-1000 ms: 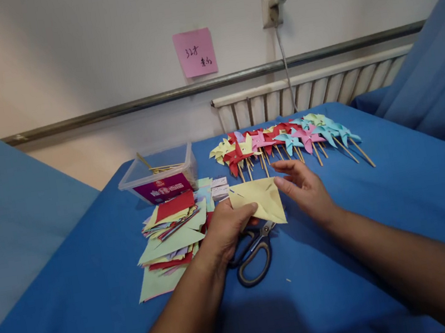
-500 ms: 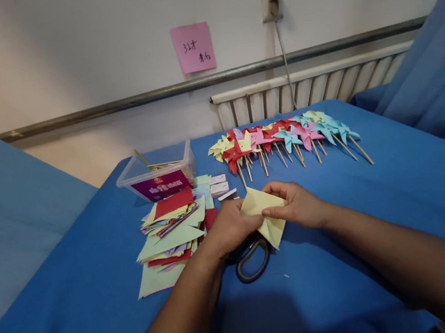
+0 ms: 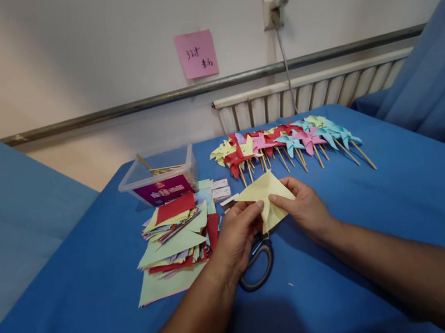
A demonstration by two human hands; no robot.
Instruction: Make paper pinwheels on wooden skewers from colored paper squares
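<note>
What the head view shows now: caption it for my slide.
Left hand and right hand grip a pale yellow paper sheet over dark-handled scissors, colourful pinwheels lying beyond.

We see matt yellow paper (image 3: 267, 188) mid-frame, a smooth, clear plastic box (image 3: 191, 166) left of centre, a dull metal rail (image 3: 153, 103) above, and matt blue cloth (image 3: 380, 203) covering the bench (image 3: 80, 313).

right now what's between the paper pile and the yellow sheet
In the head view, the left hand lies between the paper pile and the yellow sheet, pinching the sheet. A small flat thing shows just beyond it.
</note>
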